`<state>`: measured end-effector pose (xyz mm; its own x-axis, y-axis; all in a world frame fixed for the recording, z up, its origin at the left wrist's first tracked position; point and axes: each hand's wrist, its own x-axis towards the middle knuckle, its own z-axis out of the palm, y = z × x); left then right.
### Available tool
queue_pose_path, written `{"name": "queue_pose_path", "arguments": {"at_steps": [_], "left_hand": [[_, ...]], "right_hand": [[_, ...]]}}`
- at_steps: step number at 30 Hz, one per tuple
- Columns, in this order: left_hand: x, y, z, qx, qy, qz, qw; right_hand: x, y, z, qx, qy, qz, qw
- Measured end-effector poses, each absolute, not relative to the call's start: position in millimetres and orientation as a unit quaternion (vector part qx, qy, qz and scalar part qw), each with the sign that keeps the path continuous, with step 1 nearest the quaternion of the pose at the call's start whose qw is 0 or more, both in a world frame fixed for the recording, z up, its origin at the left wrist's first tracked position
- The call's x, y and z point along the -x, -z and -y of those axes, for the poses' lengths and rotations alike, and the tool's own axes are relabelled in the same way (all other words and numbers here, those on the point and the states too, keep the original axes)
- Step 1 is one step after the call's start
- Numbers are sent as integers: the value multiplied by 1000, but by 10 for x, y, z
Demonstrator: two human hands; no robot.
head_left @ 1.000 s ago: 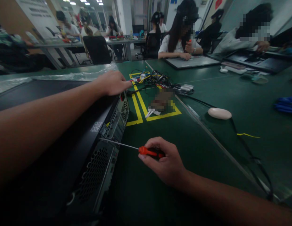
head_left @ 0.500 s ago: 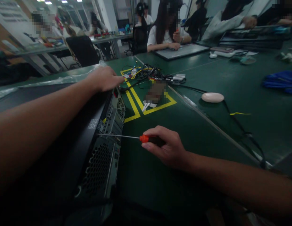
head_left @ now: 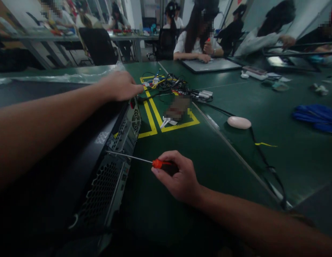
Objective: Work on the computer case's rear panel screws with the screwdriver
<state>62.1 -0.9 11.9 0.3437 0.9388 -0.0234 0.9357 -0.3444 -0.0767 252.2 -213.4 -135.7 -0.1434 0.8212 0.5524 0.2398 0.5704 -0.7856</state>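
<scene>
A black desktop computer case (head_left: 74, 150) lies on its side on the green table (head_left: 208, 164), its perforated metal rear panel (head_left: 112, 175) facing right. My right hand (head_left: 178, 178) is closed round the red and black handle of a screwdriver (head_left: 144, 160). The thin shaft points left and its tip touches the rear panel near the top edge. My left hand (head_left: 120, 85) lies palm down on the far upper corner of the case, fingers together and stretched forward.
A yellow taped square (head_left: 155, 121) holds a tangle of cables (head_left: 168, 84) and small parts. A pale oval mouse (head_left: 239, 122) with a black cord lies to the right, a blue cloth (head_left: 316, 116) further right. Other people sit at the far tables.
The view shifted slightly. My right hand and the screwdriver stay at the rear panel, the handle a little lower than half a second ago. My left hand keeps its place on the case.
</scene>
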Motion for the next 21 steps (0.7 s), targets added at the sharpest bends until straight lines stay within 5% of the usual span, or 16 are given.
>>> {"name": "queue_pose_path", "arguments": {"at_steps": [21], "left_hand": [[-599, -118, 35, 821, 18, 571, 12]], "right_hand": [[-2551, 1295, 2192, 401, -264, 708, 517]]}}
